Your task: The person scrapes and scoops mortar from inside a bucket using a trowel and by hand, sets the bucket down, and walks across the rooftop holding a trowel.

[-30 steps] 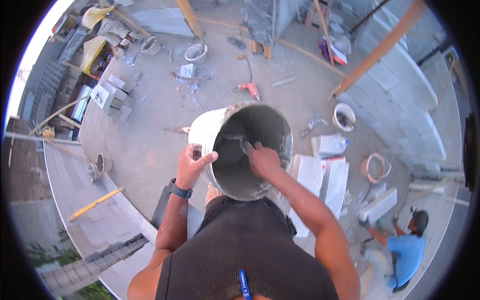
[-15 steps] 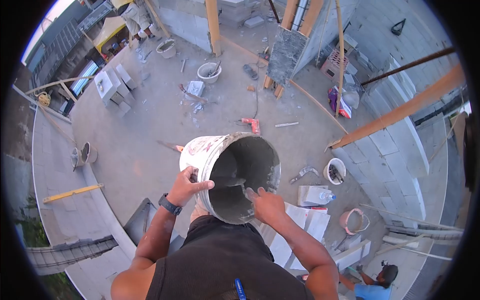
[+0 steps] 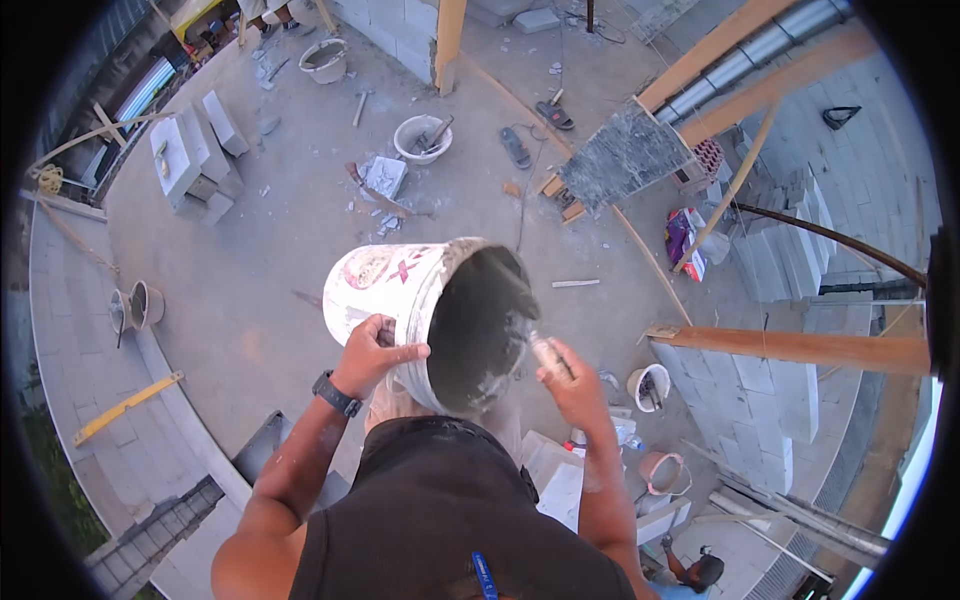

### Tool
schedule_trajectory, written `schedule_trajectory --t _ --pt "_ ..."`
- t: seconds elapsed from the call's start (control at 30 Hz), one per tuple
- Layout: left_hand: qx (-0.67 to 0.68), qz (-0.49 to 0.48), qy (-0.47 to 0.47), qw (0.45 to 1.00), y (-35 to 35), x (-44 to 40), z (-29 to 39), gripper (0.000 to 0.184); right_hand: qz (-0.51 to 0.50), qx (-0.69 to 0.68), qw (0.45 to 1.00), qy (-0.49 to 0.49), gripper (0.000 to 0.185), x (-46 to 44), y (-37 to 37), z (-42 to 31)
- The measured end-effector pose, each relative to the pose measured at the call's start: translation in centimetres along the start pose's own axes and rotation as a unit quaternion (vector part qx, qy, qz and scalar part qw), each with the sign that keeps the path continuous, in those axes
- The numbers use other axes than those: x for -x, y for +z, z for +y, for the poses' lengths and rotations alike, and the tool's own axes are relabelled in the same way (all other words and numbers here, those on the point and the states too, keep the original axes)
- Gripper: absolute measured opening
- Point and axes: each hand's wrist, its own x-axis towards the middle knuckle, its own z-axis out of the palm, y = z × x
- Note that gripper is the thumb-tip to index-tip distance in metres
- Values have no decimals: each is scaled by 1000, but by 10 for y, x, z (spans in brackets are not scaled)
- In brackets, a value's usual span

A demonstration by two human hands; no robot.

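Observation:
A white bucket (image 3: 375, 285), its inside coated with grey mortar, is tilted on its side with its mouth facing right, in front of my body. My left hand (image 3: 376, 358) grips the bucket's rim, thumb on the outside near the mouth. The fingers of my right hand (image 3: 577, 385) are wrapped round the light handle of a trowel (image 3: 552, 360) at the right edge of the bucket's mouth. The trowel's blade is blurred against the mortar inside.
Another bucket with a tool (image 3: 423, 140) and white block pieces (image 3: 384, 178) lie ahead on the floor. A wooden beam (image 3: 800, 348) crosses at right. A co-worker (image 3: 690, 572) crouches at lower right. A yellow level (image 3: 128, 408) rests on the left wall.
My right hand has moved right and up, drawing the trowel handle out past the bucket's rim. The bucket has shifted a little left in view. The camera view has turned.

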Motion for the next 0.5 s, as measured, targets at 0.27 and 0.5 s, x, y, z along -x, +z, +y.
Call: schedule_trajectory --t 0.27,0.5 --pt "35 117 -49 991 -38 -113 27 50 38 -286 939 184 40 -100 -27 -17" --pt "117 194 -75 971 -63 -215 52 43 86 -407 891 183 29 -229 -16 20"
